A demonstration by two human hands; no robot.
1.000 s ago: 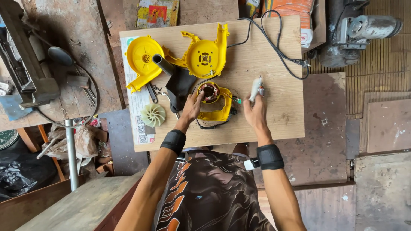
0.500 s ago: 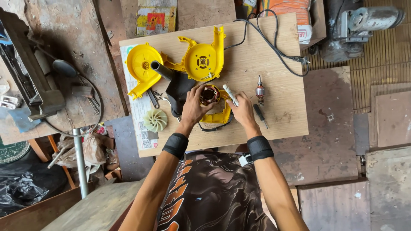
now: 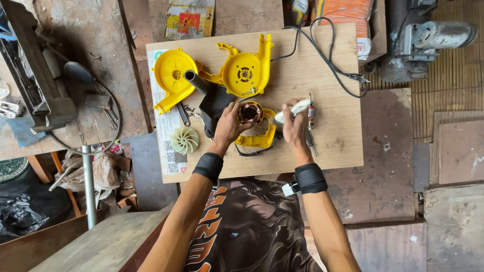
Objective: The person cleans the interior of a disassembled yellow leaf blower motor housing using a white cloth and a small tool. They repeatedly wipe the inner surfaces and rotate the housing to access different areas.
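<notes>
Yellow blower parts lie open on a wooden board (image 3: 327, 146).

The left hand (image 3: 229, 123) curls its fingers around the round copper motor part (image 3: 250, 113), which sits in a yellow shell piece (image 3: 262, 138). Just right of it, the right hand (image 3: 295, 128) pinches a small white tube (image 3: 297, 107), beside a little rotor (image 3: 311, 112).

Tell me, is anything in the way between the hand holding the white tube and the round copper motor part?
Nothing visible is. The right hand holds the white tube just right of the copper-wound motor part, with only a small open gap between. The left hand touches the part's other side, and the rotor lies farther right.
</notes>
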